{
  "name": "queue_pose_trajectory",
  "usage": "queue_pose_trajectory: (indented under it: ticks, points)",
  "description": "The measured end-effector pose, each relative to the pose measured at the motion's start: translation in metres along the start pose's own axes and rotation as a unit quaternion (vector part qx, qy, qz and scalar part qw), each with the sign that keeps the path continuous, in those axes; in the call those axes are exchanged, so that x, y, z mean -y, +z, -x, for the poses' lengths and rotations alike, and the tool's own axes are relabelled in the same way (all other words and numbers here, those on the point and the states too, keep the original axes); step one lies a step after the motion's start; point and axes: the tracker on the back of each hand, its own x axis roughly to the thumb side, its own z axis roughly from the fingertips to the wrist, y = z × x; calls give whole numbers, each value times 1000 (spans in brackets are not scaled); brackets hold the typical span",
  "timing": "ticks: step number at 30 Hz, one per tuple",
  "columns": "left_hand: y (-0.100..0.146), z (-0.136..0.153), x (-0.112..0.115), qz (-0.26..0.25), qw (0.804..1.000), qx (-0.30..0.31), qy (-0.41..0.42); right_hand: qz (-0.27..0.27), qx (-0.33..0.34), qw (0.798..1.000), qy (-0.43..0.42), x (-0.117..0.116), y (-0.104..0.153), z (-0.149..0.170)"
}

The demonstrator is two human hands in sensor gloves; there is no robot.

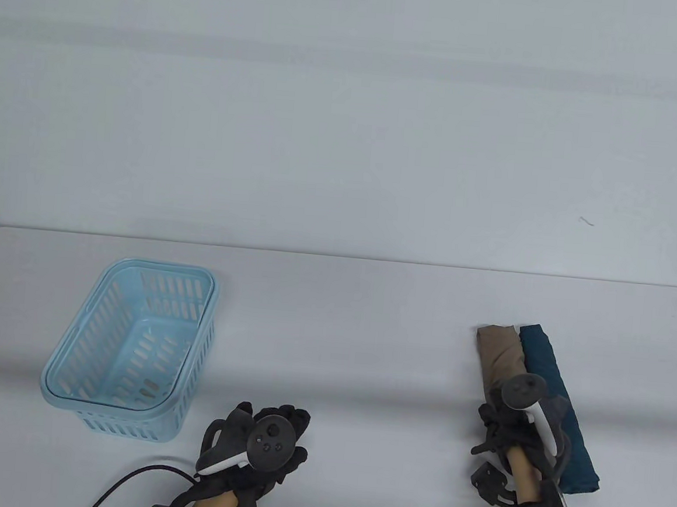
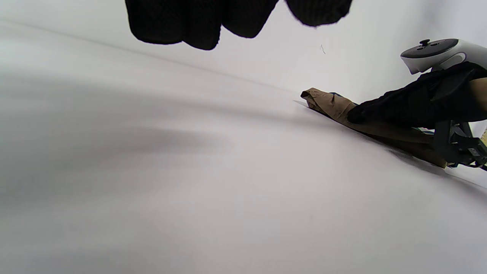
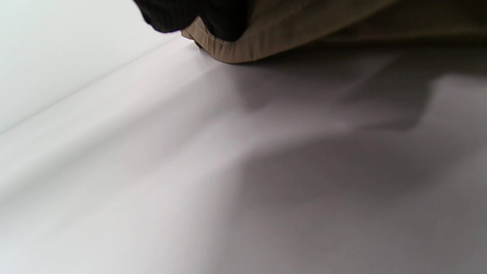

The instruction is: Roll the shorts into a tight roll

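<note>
Basket: the light-blue slotted basket (image 1: 132, 348) stands on the bench (image 1: 344, 324), far to the left of the tan shorts, with nothing in it that I can see.
My left hand: my left hand (image 1: 265, 441) rests low on the bench between the basket and the shorts, well apart from the cloth, fingers loosely bent and holding nothing.
Progress: the tan shorts (image 1: 497, 354) already lie as a long narrow bundle; whether that is a folded strip or a finished tight roll I cannot tell, so I judge the tightening may be left to do.
My right hand: my right hand (image 1: 515, 422) lies on the near half of the shorts, fingers lying along the cloth in the left wrist view; I cannot tell whether they grip it.
Beside the shorts: a dark teal folded cloth (image 1: 558, 399) lies touching their right side.
</note>
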Motion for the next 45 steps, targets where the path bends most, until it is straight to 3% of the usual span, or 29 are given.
queue_pose_trajectory:
  ticks: [3,6,9,16,19,22,28,31,45]
  points:
    - [0,-1,0,3,1000,3,1,-18,11,1000,-1,5,0,0]
    - [1,-3,-2,-1,1000,5,-2,40,38,998,2,14,7,-2]
    - [3,-6,-7,-11,1000,8,-4,114,108,987,40,30,32,-18]
    - [5,-9,-12,-12,1000,9,-11,176,251,950,49,62,106,-72]
    - [7,-11,-15,-18,999,5,-27,191,302,932,61,59,138,-90]
    - [8,-12,-17,-25,999,2,-43,187,336,918,101,35,157,-98]
    - [8,-12,-16,-31,999,0,-43,132,343,919,145,-17,158,-93]
    - [7,-11,-16,-32,998,0,-46,102,331,924,162,-27,153,-89]
    - [5,-13,-13,-34,999,6,-37,72,330,928,155,-33,151,-82]
